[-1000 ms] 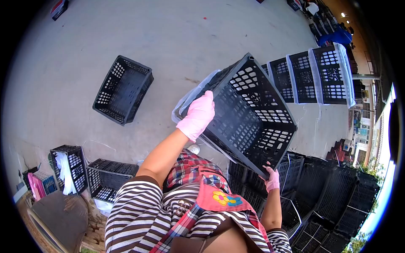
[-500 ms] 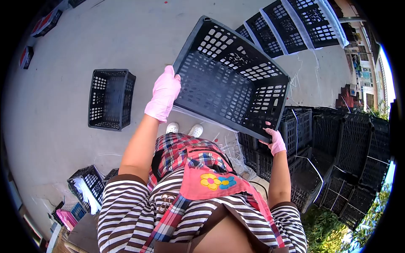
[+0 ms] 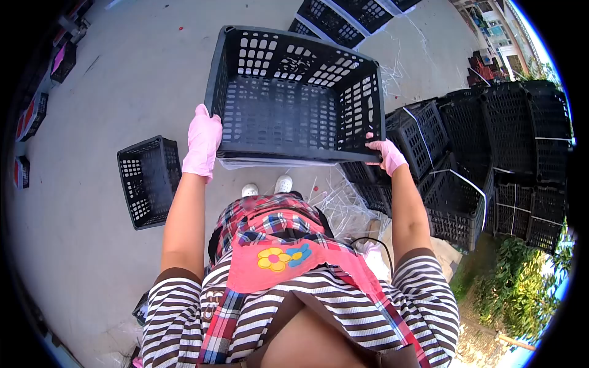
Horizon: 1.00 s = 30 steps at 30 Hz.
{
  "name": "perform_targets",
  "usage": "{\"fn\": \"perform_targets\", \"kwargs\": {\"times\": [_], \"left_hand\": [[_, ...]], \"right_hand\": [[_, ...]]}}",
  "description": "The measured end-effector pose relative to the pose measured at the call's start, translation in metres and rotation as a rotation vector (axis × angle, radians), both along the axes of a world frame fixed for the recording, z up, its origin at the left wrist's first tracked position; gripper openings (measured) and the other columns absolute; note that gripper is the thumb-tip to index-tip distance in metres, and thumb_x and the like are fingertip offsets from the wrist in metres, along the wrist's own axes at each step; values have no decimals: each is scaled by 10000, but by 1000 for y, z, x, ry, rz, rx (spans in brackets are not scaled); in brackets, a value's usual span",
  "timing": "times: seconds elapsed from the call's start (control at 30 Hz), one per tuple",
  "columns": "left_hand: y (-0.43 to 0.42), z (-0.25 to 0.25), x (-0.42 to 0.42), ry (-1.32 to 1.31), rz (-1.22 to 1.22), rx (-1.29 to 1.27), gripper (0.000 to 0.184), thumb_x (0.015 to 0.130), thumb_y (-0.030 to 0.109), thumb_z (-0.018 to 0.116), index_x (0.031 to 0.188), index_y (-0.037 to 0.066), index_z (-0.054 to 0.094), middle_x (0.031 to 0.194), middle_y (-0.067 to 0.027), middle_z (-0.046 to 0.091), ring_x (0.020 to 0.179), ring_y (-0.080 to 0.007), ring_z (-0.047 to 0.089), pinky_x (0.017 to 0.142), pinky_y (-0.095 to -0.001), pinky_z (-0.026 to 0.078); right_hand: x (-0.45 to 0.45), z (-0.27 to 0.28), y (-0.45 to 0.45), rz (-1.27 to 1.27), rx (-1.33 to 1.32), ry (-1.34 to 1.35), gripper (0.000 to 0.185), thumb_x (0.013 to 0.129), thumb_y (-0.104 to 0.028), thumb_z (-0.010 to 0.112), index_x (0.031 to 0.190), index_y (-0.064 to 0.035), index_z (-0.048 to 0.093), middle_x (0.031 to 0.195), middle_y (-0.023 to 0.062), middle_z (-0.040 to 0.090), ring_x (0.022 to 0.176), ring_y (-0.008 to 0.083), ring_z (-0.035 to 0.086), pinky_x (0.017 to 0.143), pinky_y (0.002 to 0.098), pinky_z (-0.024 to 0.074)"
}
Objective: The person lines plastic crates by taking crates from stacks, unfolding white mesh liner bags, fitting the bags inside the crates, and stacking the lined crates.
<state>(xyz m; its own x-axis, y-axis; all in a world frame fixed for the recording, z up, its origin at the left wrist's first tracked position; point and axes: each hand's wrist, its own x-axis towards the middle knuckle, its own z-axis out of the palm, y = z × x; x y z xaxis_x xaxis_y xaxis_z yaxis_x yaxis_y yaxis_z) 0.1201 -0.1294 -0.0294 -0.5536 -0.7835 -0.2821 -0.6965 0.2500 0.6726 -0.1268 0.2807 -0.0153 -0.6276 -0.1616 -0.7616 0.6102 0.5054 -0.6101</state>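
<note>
A black slotted plastic crate (image 3: 279,113) is held up in front of me, its open top facing me and its inside bare. My left hand (image 3: 203,138), in a pink glove, is closed on the crate's left end near the lower corner. At the lower right corner my right hand (image 3: 388,156), gloved in pink too, grips the rim with fingers over the edge. Under the crate's near side some whitish plastic sheeting (image 3: 276,163) shows. What supports the crate from below, if anything, is hidden.
Another black crate (image 3: 149,182) stands on the concrete floor at left. Stacked black crates (image 3: 466,144) with white straps fill the right side. More crates (image 3: 353,18) are lined up at the top. Loose white strapping (image 3: 343,205) litters the floor near my feet.
The held crate has swung left and levelled out from its tilt, with both hands still on it. The whole view has turned, shifting the floor crate and the stacks.
</note>
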Motion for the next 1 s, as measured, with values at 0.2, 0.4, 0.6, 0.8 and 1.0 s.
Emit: {"fn": "perform_targets", "kwargs": {"times": [0.2,0.4,0.6,0.8,1.0], "left_hand": [[-16,-8,14,268,-21,236,148,837,82,566,932,-13,502,743,-111,571,668,-196,536,634,-346,446],[10,44,97,545,36,360,156,869,-1,523,1023,17,507,887,-16,562,753,-79,491,674,-212,413],[31,99,124,568,52,428,243,850,-72,515,1084,-7,499,980,-32,565,891,-107,535,816,-221,426],[34,76,122,470,18,486,309,855,-103,491,1152,-19,475,1066,-54,556,942,-116,541,860,-223,427],[47,8,129,365,77,544,336,847,-123,488,1161,-10,457,1079,-51,553,984,-125,531,902,-239,399]], "right_hand": [[16,27,-9,38,-42,79,413,754,-38,603,1153,-144,602,985,38,621,763,203,629,595,380,501],[97,70,-7,-65,-95,322,516,683,30,556,1175,-113,623,965,28,642,882,163,575,792,316,451],[139,104,32,-141,-126,323,510,652,110,544,1127,-53,632,885,36,625,785,166,585,727,268,482],[171,64,54,-235,-148,254,535,635,133,550,1124,-64,643,882,29,630,786,155,579,739,262,481],[183,15,69,-300,-106,142,533,657,147,536,1129,-76,645,872,3,627,784,138,566,747,244,466]]}}
